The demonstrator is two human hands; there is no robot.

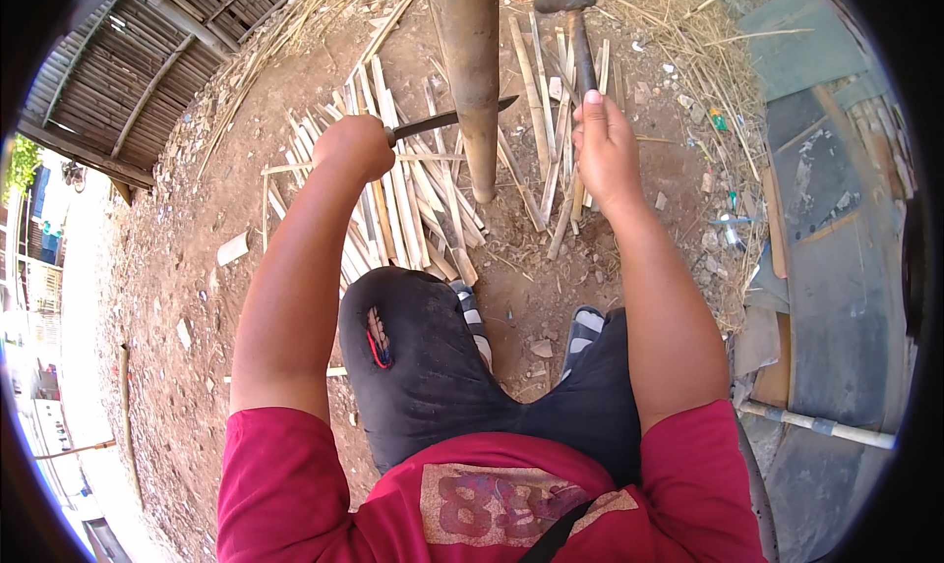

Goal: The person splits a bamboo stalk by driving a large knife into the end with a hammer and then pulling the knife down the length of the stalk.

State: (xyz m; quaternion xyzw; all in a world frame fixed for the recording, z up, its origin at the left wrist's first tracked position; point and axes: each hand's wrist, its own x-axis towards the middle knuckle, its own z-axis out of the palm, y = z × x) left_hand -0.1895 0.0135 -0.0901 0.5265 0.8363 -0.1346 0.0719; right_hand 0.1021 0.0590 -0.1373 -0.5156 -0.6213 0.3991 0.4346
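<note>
My left hand (354,150) is closed round the handle of a long knife (431,123). Its dark blade points right and passes across a thick bamboo pole (469,81) that stands upright in front of me; whether the edge touches the pole I cannot tell. Part of the blade is hidden by the pole, and the tip shows on its right side. In my right hand (607,150) is a hammer (580,32), gripped by its handle and held upright with the head at the top, right of the pole and apart from it.
Split bamboo strips (393,199) lie in a heap on the dirt ground ahead, with more strips (551,120) beyond the pole. Dry straw (688,32) and litter edge the right side. Grey sheets (836,278) lie at far right. A slatted bamboo wall (118,71) stands at upper left.
</note>
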